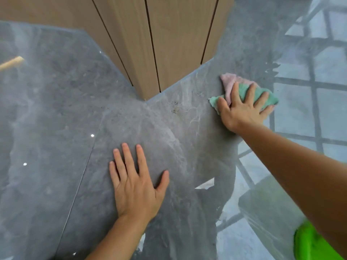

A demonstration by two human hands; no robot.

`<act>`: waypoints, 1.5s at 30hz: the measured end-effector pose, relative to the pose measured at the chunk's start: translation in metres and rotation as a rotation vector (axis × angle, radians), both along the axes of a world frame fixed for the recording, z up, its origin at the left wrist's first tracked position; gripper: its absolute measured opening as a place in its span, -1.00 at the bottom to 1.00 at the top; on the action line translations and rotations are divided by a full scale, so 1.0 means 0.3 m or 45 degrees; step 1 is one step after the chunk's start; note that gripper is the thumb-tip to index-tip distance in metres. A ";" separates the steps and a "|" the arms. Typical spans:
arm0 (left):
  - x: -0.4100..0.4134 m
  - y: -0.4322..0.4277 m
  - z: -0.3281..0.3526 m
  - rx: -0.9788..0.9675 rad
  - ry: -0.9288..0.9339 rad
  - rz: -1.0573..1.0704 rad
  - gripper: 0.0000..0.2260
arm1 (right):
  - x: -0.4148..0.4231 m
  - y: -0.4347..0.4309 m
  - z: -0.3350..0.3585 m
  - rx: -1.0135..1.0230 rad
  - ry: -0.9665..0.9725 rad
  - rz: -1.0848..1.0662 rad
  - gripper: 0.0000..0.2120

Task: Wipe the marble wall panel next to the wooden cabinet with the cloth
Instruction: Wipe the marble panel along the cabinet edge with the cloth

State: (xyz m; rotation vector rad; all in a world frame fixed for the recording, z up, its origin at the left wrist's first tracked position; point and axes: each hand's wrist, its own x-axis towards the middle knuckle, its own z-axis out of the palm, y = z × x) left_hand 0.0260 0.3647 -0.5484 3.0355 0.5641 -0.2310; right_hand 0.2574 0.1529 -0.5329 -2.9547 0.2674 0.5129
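Note:
The grey marble wall panel (169,132) fills the middle of the view, glossy and veined, with dark specks near its upper part. Above it stands the wooden cabinet (159,40) with vertical grooves. My right hand (242,109) lies flat on a pink and green cloth (242,87), pressing it against the panel at the upper right. My left hand (135,184) rests flat on the panel lower down, fingers spread, holding nothing.
A second grey marble surface (47,109) meets the panel at a seam on the left. The panel's right side mirrors a window grid (309,109). A bright green object (311,243) sits at the bottom right corner. A pale wooden piece (11,62) shows at far left.

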 end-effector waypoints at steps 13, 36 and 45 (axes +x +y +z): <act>0.013 0.008 0.002 0.061 0.027 -0.040 -0.14 | -0.397 0.615 0.047 0.309 -0.066 1.062 -0.45; 0.020 0.009 0.047 -0.179 -0.016 0.039 -0.16 | -0.332 0.638 0.045 0.186 -0.018 0.710 -0.39; 0.019 0.410 0.069 -0.073 -0.204 0.205 -0.30 | -0.213 0.476 0.084 0.047 -0.243 1.583 -0.40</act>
